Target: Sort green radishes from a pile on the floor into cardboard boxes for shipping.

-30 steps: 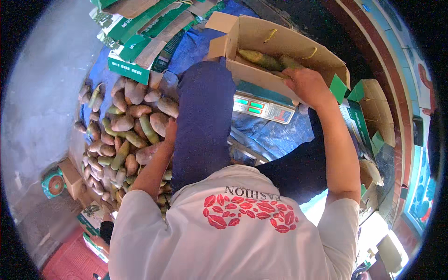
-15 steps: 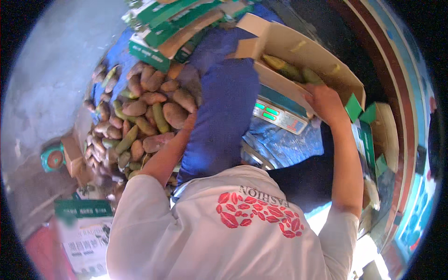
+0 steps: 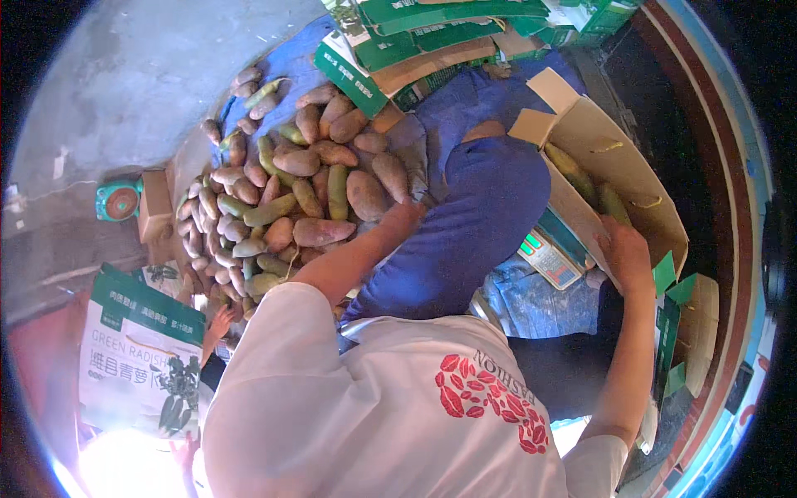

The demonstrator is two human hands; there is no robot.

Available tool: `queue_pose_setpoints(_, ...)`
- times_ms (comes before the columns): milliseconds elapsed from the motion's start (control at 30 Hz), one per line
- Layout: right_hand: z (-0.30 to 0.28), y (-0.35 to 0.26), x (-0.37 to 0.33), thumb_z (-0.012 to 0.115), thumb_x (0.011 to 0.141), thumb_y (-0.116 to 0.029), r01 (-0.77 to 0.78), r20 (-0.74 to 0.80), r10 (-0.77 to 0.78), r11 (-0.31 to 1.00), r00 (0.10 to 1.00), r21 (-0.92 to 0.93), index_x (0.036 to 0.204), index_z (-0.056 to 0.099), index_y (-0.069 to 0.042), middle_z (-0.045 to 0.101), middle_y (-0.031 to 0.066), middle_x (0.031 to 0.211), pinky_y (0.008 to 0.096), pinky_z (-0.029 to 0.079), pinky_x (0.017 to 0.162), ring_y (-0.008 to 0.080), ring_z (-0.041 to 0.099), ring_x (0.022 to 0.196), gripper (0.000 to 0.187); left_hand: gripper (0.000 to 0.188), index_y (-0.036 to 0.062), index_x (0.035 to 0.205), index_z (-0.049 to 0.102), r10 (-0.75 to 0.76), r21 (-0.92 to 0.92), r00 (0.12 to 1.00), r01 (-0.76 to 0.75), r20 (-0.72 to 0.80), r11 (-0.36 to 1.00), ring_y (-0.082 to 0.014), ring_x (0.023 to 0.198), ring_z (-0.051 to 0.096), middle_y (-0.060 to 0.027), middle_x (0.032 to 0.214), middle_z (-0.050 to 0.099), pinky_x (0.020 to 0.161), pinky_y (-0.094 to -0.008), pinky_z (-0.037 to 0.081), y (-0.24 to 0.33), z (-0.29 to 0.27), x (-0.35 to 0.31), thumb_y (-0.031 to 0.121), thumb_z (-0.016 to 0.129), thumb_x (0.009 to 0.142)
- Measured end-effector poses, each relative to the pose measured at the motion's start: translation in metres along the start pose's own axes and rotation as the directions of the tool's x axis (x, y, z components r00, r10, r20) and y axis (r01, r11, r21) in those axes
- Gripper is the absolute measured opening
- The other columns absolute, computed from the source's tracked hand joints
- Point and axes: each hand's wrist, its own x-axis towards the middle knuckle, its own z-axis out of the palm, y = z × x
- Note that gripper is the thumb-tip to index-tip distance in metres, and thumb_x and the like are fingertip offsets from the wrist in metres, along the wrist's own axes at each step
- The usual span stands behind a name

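My right hand (image 3: 627, 251) reaches over the near wall of an open cardboard box (image 3: 583, 137). Its fingers are closed round the near end of a green radish (image 3: 613, 204). Another long green radish (image 3: 568, 169) lies in the box beside it. My left hand (image 3: 404, 216) is low by my raised knee, at the edge of a heap of brown and green roots (image 3: 282, 158). A long brown root (image 3: 390, 176) lies right against that hand. The left fingers are partly hidden and blurred, so their grip is unclear.
A digital scale (image 3: 550, 261) stands under the box. Flattened green cartons (image 3: 448, 41) are stacked at the far side. At the left, another person's hand (image 3: 217, 329) holds a white-and-green carton (image 3: 141, 349). A small green round device (image 3: 119, 201) sits near the wall.
The view has swung left, so everything appears shifted right. At the left, the white-and-green carton has come up, with another person's hands on it. My right hand stays at the box.
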Motion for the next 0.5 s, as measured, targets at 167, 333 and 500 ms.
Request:
queue_pose_setpoints(167,0.007,0.007,0.003,0.058,0.077,-0.021,0.037,-0.038,-0.039,0.998,0.999,-0.050,0.103,0.056,-0.004,0.059,0.0210,0.089,0.0426,0.044,0.073,0.0357,0.057,0.084,0.031,0.027,0.0066,0.104,0.050,-0.118,-0.123,0.988,0.106,-0.096,0.987,-0.0394,0.081,0.057,-0.0243,0.091,0.052,0.068,-0.0474,0.048,0.002,-0.002,-0.006,0.017,0.050,0.079)
queue_pose_setpoints(333,-0.002,-0.003,0.002,0.059,0.076,-0.020,0.001,0.008,-0.001,1.000,1.000,0.004,0.102,0.057,-0.005,0.060,0.0207,0.089,0.0427,0.044,0.073,0.0358,0.056,0.085,0.030,0.033,0.0073,0.104,0.050,0.017,0.021,0.999,-0.016,-0.046,1.000,-0.0422,0.080,0.056,-0.0267,0.097,0.048,0.070,-0.0466,0.047,-0.020,0.020,0.004,0.021,0.056,0.075)
queue_pose_setpoints(500,0.000,-0.003,0.003,0.058,0.076,-0.019,0.015,-0.002,-0.015,0.999,1.000,0.033,0.100,0.057,-0.005,0.060,0.0203,0.090,0.0427,0.044,0.073,0.0356,0.056,0.085,0.028,0.037,0.0077,0.107,0.050,-0.064,-0.099,0.996,0.058,-0.068,0.993,-0.0414,0.084,0.055,-0.0267,0.101,0.046,0.072,-0.0466,0.047,-0.008,0.007,-0.003,0.022,0.057,0.074)
